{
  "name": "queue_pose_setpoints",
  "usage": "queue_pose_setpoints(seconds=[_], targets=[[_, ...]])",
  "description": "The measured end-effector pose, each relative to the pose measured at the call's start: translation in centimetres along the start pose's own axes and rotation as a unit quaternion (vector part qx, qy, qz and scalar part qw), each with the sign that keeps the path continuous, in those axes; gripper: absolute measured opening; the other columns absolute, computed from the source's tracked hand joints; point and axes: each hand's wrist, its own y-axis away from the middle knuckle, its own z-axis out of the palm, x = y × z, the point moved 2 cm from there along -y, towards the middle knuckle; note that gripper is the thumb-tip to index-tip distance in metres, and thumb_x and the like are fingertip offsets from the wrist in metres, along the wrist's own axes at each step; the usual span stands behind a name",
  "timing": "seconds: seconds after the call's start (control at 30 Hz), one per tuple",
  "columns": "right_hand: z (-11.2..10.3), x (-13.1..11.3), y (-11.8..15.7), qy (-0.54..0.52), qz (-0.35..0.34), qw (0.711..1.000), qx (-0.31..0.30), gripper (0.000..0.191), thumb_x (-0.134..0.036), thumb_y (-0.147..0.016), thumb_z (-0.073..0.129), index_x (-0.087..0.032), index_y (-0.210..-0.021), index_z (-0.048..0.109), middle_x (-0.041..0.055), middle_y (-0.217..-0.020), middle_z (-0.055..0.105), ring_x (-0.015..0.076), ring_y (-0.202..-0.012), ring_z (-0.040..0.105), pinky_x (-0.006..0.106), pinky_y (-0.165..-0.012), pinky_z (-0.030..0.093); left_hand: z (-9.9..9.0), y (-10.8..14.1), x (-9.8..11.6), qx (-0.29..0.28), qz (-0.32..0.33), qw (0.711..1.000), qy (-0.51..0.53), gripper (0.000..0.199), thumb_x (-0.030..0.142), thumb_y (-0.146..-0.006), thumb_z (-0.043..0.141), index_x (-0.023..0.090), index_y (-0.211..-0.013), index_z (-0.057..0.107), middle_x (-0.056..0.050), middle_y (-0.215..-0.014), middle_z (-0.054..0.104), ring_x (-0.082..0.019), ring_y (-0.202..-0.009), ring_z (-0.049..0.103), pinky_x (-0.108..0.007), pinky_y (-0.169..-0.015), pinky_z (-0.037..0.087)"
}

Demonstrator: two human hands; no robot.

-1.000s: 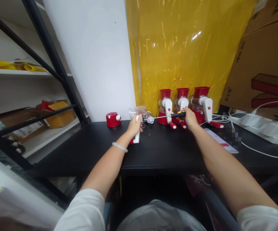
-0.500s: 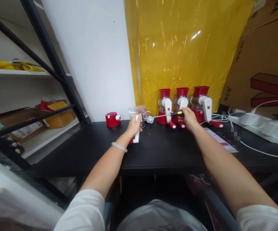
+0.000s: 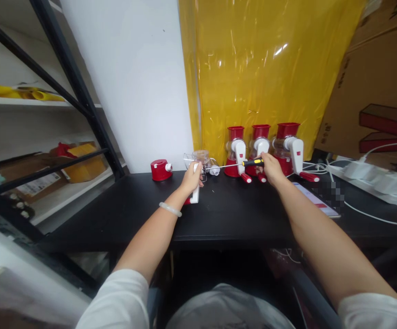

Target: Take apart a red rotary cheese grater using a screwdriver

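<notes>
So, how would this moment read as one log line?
left grip: holding white crank | right grip: holding screwdriver | nearby: round red part, three red-and-white grinders

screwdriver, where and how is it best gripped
Likely best by its thick black-and-yellow handle, coming from the right, as the right hand does: the handle is at that end, while the thin shaft points left toward the left hand and white crank.

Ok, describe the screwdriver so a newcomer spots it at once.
Find the black table before the yellow sheet, then the right hand over it. That hand grips the screwdriver, whose thin shaft and black-and-yellow handle set it apart from the red and white grinders.
</notes>
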Motion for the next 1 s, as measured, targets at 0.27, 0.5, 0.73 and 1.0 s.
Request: queue_pose_setpoints(seconds=[0.27, 0.5, 0.73, 1.0], targets=[[0.6, -0.1, -0.35, -0.088, 0.054, 0.994, 0.026, 0.03, -0.05, -0.077, 0.075, -0.023, -0.082, 0.065, -0.0011, -0.066, 0.062, 0.0115, -0.049, 0.054, 0.022, -0.042, 0.041, 0.02, -0.14, -0.21, 0.0, 0.002, 1.0, 0.003, 0.026, 0.05, -0.112, 0.046, 0.024, -0.114, 0.051, 0.009, -0.063, 0.054, -0.01, -0.04, 0.056, -0.021, -0.045, 0.049], [0.55, -0.31, -0.24, -0.117, 0.059, 0.991, 0.028, 0.024, -0.045, -0.078, 0.07, -0.022, -0.076, 0.065, 0.0028, -0.074, 0.067, 0.0129, -0.056, 0.061, 0.023, -0.047, 0.048, 0.02, 0.01, -0.04, 0.001, 0.002, 1.0, -0.003, 0.028, 0.051, -0.111, 0.046, 0.024, -0.113, 0.052, 0.009, -0.063, 0.055, -0.011, -0.041, 0.057, -0.022, -0.046, 0.049], [0.23, -0.65, 0.19, -0.022, 0.033, 0.999, -0.001, 0.049, -0.071, -0.087, 0.066, -0.022, -0.079, 0.066, -0.0029, -0.046, 0.047, 0.0132, -0.04, 0.044, 0.025, -0.04, 0.034, -0.14, 0.28, 0.53, 0.009, -0.005, 1.0, -0.004, 0.025, 0.047, -0.112, 0.045, 0.023, -0.113, 0.052, 0.008, -0.064, 0.055, -0.011, -0.041, 0.056, -0.021, -0.044, 0.048], [0.59, -0.46, -0.14, -0.072, 0.044, 0.996, 0.035, 0.027, -0.047, -0.074, 0.076, -0.023, -0.081, 0.067, 0.0002, -0.077, 0.068, 0.0106, -0.054, 0.056, 0.021, -0.044, 0.042, -0.05, 0.11, 0.04, 0.006, 0.0, 1.0, -0.008, 0.027, 0.05, -0.112, 0.045, 0.024, -0.114, 0.052, 0.008, -0.064, 0.055, -0.011, -0.041, 0.056, -0.021, -0.045, 0.048]])
